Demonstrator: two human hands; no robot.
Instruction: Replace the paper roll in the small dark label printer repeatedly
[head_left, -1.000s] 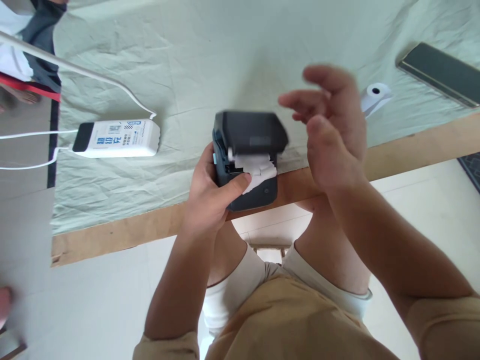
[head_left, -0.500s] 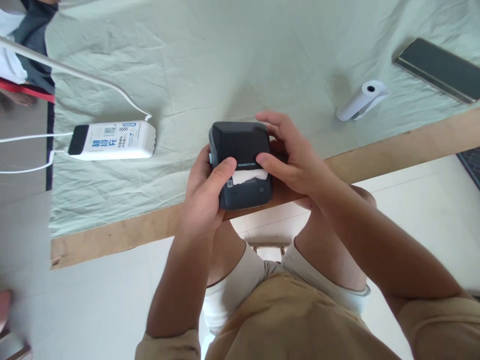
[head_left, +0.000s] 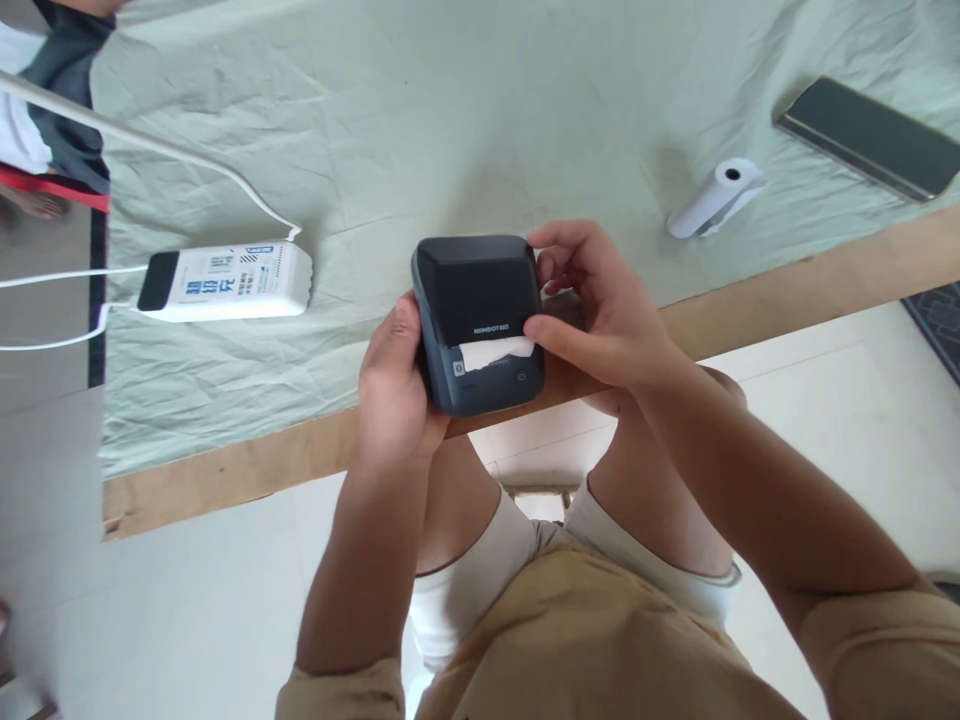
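Observation:
A dark label printer (head_left: pixel 484 300) is held at the table's front edge, tilted slightly, with a torn strip of white paper (head_left: pixel 495 352) sticking out of its slot. My left hand (head_left: pixel 394 385) grips its left side, the thumb along that side and the other fingers hidden beneath. On the right side, my right hand (head_left: pixel 600 305) touches the printer with its thumb near the paper slot and its index finger at the upper right corner; its other fingers are curled.
A white power bank (head_left: pixel 229 282) with white cables lies on the green cloth (head_left: pixel 420 130) at left. A white paper roll (head_left: pixel 709 200) and a dark phone (head_left: pixel 874 135) are at right. Part of another person (head_left: pixel 67 90) shows at upper left.
My left thumb has moved off the printer's top to its left side. My right hand has shifted slightly right, its thumb now at the printer's right edge. The printer has moved slightly left.

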